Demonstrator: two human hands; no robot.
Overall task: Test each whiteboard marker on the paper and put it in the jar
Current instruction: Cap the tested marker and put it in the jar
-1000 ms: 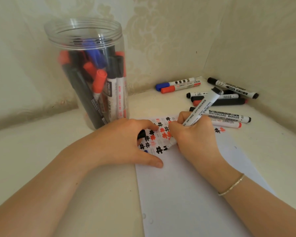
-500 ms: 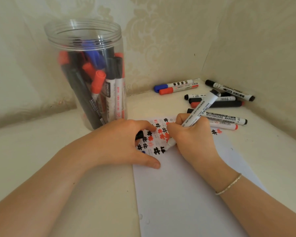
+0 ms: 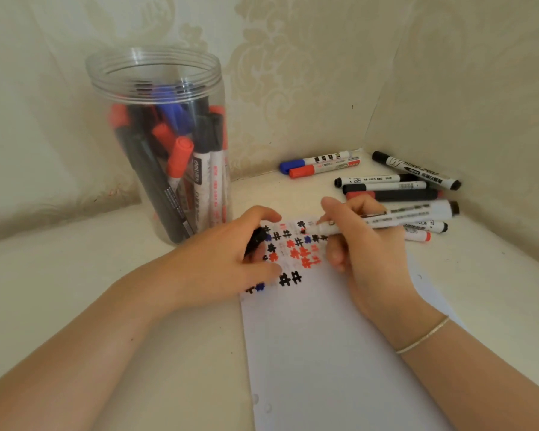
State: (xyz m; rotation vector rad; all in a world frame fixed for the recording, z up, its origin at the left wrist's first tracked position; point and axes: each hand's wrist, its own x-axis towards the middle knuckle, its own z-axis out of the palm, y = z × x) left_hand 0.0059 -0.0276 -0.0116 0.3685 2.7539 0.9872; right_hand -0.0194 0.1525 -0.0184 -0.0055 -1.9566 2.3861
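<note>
A sheet of white paper (image 3: 330,353) lies on the table, its far end covered with black, red and blue hash marks. My right hand (image 3: 364,250) grips an uncapped white-bodied marker (image 3: 414,214), held nearly level with its tip pointing left above the marks. My left hand (image 3: 221,259) rests on the paper's left edge and holds a black cap (image 3: 257,239) in its fingers. A clear plastic jar (image 3: 159,135) stands open at the back left with several red, black and blue markers inside.
Several loose markers lie at the back right: a blue-capped one (image 3: 311,161) and a red-capped one (image 3: 324,168) by the wall, a black one (image 3: 417,171) in the corner, others (image 3: 386,189) behind my right hand. Walls close in behind and to the right.
My right hand has lifted the marker off the paper and swung it from steep to nearly level, tip pointing left. My left hand stays put on the paper.
</note>
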